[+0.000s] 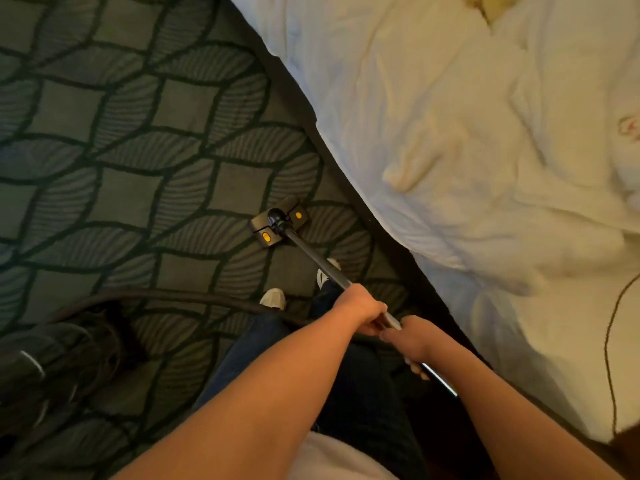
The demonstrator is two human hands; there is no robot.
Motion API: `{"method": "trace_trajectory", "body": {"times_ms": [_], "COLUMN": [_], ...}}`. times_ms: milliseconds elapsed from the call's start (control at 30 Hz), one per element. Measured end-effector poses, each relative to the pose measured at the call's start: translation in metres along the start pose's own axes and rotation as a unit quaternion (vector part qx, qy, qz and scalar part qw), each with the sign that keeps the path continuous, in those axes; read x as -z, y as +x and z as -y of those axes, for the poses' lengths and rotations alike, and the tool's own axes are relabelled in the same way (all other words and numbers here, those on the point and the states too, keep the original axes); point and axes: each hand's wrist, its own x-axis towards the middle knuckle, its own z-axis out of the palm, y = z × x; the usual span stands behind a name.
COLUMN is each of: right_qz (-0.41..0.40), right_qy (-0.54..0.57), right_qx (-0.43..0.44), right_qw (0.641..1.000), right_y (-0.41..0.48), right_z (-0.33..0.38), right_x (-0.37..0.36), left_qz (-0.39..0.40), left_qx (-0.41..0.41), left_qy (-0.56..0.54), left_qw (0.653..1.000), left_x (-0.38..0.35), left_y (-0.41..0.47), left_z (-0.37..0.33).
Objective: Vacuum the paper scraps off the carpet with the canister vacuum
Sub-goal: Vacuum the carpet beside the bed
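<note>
On the patterned carpet [121,133], close to the bed's dark lower edge, the vacuum's floor head [278,221] sits flat, with its two yellow pedals facing up. The wand [311,254] runs from the head back toward you at a slant. Your left hand [363,308] is curled round the wand, the farther forward of the two. Your right hand [412,341] grips it just behind, fingers wrapped under the tube. The two hands are almost touching.

The hose [173,294] arcs over the carpet from lower left toward your legs. A dark blurred bulk at lower left [52,368] lies by the hose's far end; detail cannot be made out. Your white shoes [273,298] stand just behind the floor head, and the wand crosses over the right one. The bed [467,150] carries a rumpled white duvet, with a thin dark cable [609,341] lying on its right part.
</note>
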Motion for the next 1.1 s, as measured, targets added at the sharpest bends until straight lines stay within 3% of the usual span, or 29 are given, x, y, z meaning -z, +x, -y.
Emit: {"method": "trace_trajectory", "body": {"times_ms": [233,500,733,967,1100], "right_qz": [0.002,0.018,0.040,0.000,0.021], "right_qy": [0.135,0.237,0.331,0.326,0.356], "right_qx": [-0.038,-0.057,-0.057,-0.047,-0.061], "right_qw": [0.990,0.970,0.941,0.944,0.932], "right_y": [-0.015,-0.025,-0.039,-0.057,-0.072], "right_z": [-0.019,-0.032,-0.024,-0.026,-0.021], "right_x": [-0.106,-0.199,-0.280,-0.362,-0.394], "left_qz": [0.009,0.025,0.018,0.021,0.027], "left_qx": [0.013,0.013,0.014,0.013,0.021], "left_qy": [0.175,0.269,0.278,0.301,0.323], "left_qw": [0.984,0.963,0.960,0.953,0.946], "left_x": [-0.003,-0.015,-0.007,-0.009,-0.004], "left_y": [-0.018,-0.019,-0.028,-0.038,-0.042], "left_z": [0.067,0.145,0.217,0.292,0.322]}}
